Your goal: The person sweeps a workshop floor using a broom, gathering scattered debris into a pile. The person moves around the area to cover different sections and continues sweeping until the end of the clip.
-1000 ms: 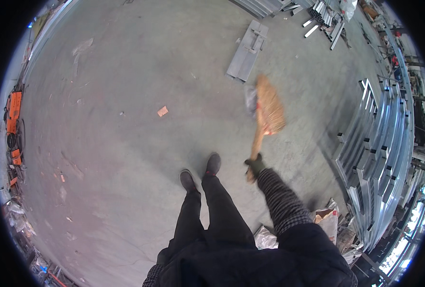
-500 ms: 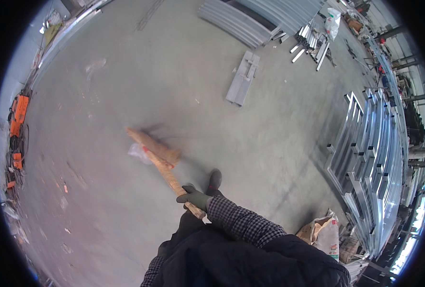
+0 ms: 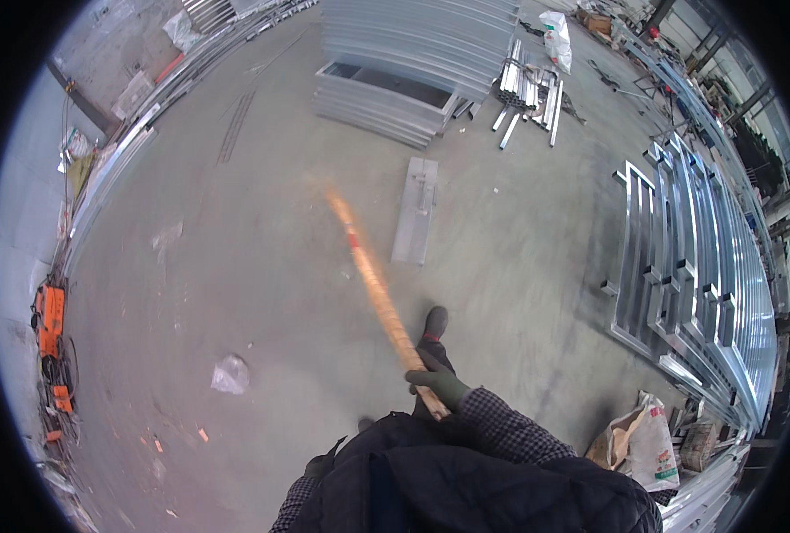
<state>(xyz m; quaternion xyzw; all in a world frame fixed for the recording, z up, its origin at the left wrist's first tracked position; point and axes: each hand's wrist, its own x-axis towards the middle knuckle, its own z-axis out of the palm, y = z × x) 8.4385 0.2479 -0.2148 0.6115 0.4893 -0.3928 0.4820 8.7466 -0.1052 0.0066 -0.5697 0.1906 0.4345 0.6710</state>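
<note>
Head view: gloved right hand (image 3: pixel 439 382) is wrapped round the near end of the broom (image 3: pixel 382 298), which slants forward-left across the view, its far end blurred to the left of the flat grey metal piece (image 3: pixel 415 213), floor contact unclear; left hand (image 3: pixel 319 465) is low beside the jacket (image 3: pixel 519 489), can't tell its finger state. Step looks like a one-handed mid-sweep; next stroke probably calls for bringing the bristles left and nearer to reach the crumpled clear plastic (image 3: pixel 230 374) and orange scrap (image 3: pixel 203 434).
</note>
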